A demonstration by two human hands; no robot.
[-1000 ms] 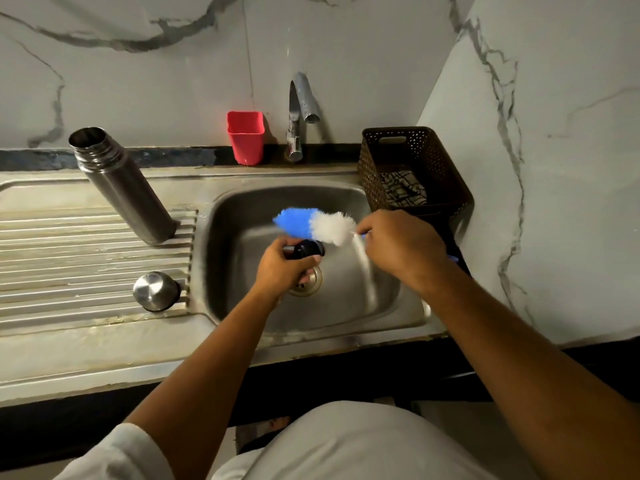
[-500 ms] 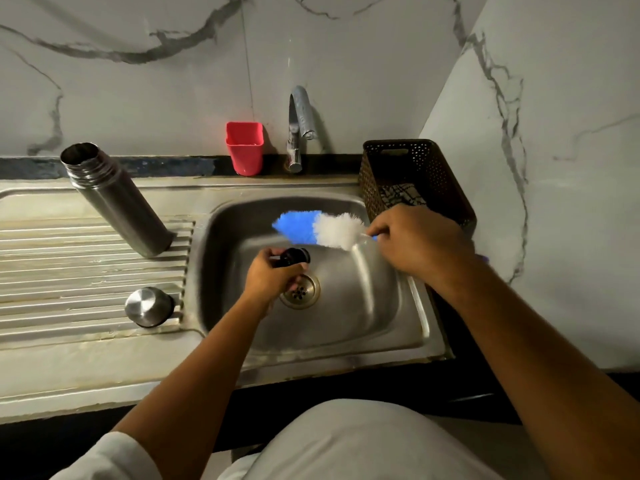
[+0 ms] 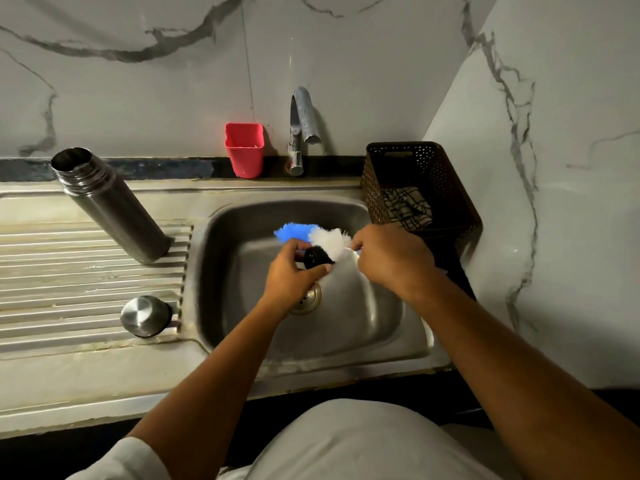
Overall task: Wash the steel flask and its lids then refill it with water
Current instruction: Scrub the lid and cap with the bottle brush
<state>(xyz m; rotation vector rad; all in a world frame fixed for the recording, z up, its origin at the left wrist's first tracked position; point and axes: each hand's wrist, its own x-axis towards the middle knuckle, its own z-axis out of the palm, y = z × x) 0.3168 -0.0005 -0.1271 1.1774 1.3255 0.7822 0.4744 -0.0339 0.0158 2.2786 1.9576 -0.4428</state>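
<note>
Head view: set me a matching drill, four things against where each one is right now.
Things:
1 steel flask
2 steel cap
3 black lid
4 brush

Places:
a gripped by the right hand
b held in the left hand
c standing open at the back of the drainboard
d front of the drainboard, beside the sink

Pairs: 1-c, 2-d, 3-b, 4-a

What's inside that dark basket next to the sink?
A crumpled checked cloth lies at the bottom of the basket. The near wall hides the front part of the bottom, so anything lying there can't be seen.
</note>
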